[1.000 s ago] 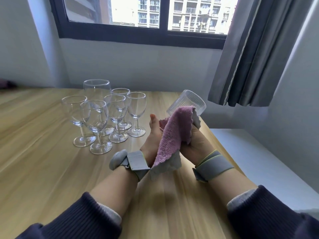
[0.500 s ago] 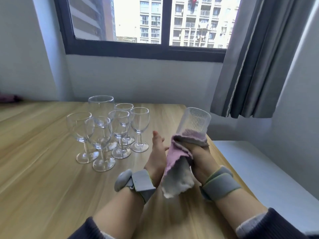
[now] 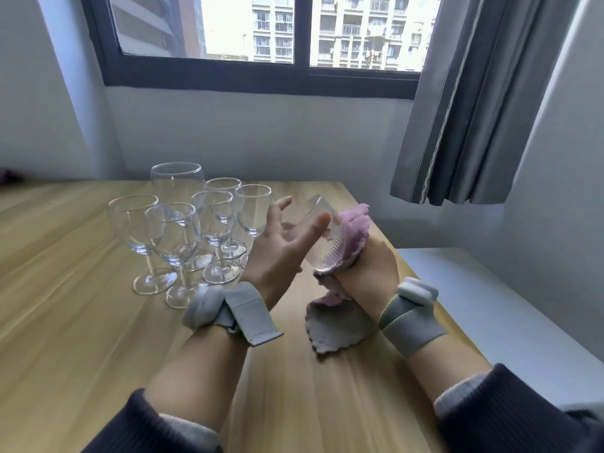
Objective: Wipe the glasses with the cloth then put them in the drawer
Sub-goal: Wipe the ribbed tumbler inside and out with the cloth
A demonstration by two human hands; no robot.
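Note:
A clear ribbed glass (image 3: 322,253) is held tilted above the wooden table (image 3: 65,338), its mouth pointing up and to the left. My right hand (image 3: 369,269) grips its lower end through a pink and grey cloth (image 3: 336,325), whose loose end hangs down to the table. My left hand (image 3: 277,253) is spread, with straight fingers touching the glass near its mouth. Several stemmed wine glasses (image 3: 173,237) stand upright in a cluster left of my hands. No drawer is in view.
The table's right edge runs just past my right wrist, with a lower white surface (image 3: 490,305) beyond it. A grey curtain (image 3: 474,109) hangs at the upper right beside the window (image 3: 294,34). The wall is close behind the wine glasses.
The glass has tipped from upright to leaning left. My left hand has risen from beside the cloth and spread its fingers against the glass. The cloth now bunches round the glass's lower end.

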